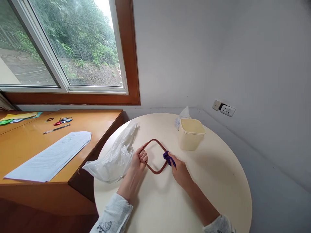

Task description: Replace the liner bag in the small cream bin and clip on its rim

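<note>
A reddish-brown frame, square with rounded corners, is held up over the round table. Through its middle the pale tabletop shows; whether a clear sheet fills it I cannot tell. My left hand is closed around the frame's left corner. At the opposite corner my right hand pinches a bunched purple cloth, which is pressed against the rim. Beyond the right hand stands a cream square plastic container with its top uncovered.
A crumpled white plastic bag lies left on the round table; another clear bag sits behind the container. The wooden desk at left holds papers, a pen and scissors. Wall sockets are at right.
</note>
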Available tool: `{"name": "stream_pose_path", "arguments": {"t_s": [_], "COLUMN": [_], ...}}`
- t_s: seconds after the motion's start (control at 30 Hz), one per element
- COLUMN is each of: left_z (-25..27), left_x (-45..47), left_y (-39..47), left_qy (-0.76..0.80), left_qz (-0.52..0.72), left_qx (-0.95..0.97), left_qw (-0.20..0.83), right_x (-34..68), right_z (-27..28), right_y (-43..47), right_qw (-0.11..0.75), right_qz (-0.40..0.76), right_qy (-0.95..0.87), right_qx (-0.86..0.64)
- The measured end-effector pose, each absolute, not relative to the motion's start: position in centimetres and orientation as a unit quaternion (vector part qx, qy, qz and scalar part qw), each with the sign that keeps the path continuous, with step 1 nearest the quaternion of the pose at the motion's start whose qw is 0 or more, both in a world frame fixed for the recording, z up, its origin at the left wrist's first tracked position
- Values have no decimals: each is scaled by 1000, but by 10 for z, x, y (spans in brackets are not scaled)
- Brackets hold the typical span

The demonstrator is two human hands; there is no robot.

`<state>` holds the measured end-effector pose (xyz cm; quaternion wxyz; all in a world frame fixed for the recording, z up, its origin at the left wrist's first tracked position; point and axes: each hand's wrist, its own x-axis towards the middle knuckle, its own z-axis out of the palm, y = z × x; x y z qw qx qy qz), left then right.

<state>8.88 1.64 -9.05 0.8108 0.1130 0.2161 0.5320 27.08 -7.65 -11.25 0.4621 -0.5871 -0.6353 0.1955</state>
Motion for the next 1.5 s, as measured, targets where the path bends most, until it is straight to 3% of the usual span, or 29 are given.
{"name": "stream_pose_path", "arguments": {"t_s": [0.57,0.8,0.97,1.23,1.5], "left_z": [-98,-99,-99,-102,-96], "left_x": [93,99,100,102,106], "left_y": [14,13,13,14,11], "left_qy": [203,221,226,223,214], "left_qz": [608,606,594,571,508], "left_qx": [132,143,152,165,180], "left_qw": [756,751,757,773,815], "right_x": [230,221,235,301,377], "right_z": [-107,-90,-94,-82,-70], "right_y": [-110,-116,-108,-110,-127], "right_qw": [443,481,558,590,616], "right_qz": [266,403,535,442,448], "right_qy": [-657,-610,-436,-413,-269], "right_qx": [-549,-484,-460,-534,-590]}}
